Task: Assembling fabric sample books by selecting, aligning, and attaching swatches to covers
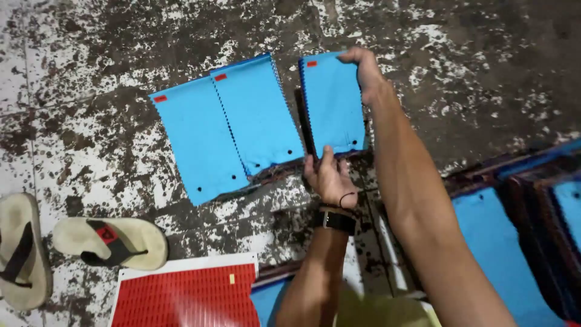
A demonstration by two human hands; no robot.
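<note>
The person crouches over a stained, speckled floor [91, 139]. The right hand [366, 71] reaches far forward and its grip is closed on the top edge of a stack of blue fabric swatches [334, 103], fingers curled over the upper right corner. The left hand [330, 177], with a dark watch [334, 219] on the wrist, meets the same stack from below; its thumb presses on the lower edge, so this grip is also closed on the stack. The stack lies flat on the floor between the two hands, with a small red label at its upper left corner and zigzag-cut edges.

Just to the left of the hands lie two more blue swatch stacks [227, 130], side by side and a little overlapping, each with a red label and small dark holes near the bottom. Further left and nearer to the person, two pale sandals [109, 242] rest on the floor. Below the left arm is a red patterned sheet [187, 297]. To the right of the right arm I see more blue fabric in dark frames [514, 242].
</note>
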